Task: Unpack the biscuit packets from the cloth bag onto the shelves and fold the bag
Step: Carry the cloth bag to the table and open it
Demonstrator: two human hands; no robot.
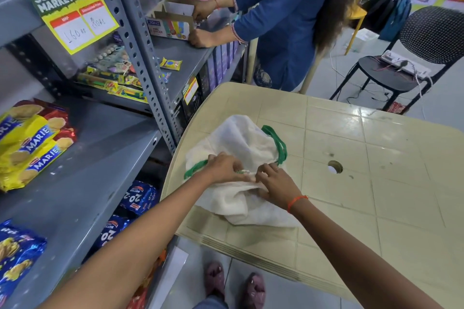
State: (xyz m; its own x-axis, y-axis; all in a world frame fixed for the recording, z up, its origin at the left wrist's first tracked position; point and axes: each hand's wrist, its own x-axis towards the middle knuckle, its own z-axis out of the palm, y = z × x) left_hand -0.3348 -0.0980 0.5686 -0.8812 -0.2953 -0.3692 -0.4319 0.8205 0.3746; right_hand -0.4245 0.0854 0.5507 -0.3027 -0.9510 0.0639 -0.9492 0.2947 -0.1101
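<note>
A white cloth bag (238,143) with green handles (277,143) lies crumpled on the beige table (364,158), near its left edge. My left hand (223,167) and my right hand (275,183) meet over the bag's middle, both pinching its cloth. Yellow Marie biscuit packets (32,143) lie stacked on the grey shelf (95,158) to the left. Blue biscuit packets (15,256) sit at the shelf's near end, and more blue packets (138,198) rest on the shelf below.
A person in blue (283,20) stands at the far shelf handling a cardboard box (173,22). A black chair (411,57) with cables stands at the back right. The table has a hole (335,167) in its middle. My feet (236,283) are beside the table's edge.
</note>
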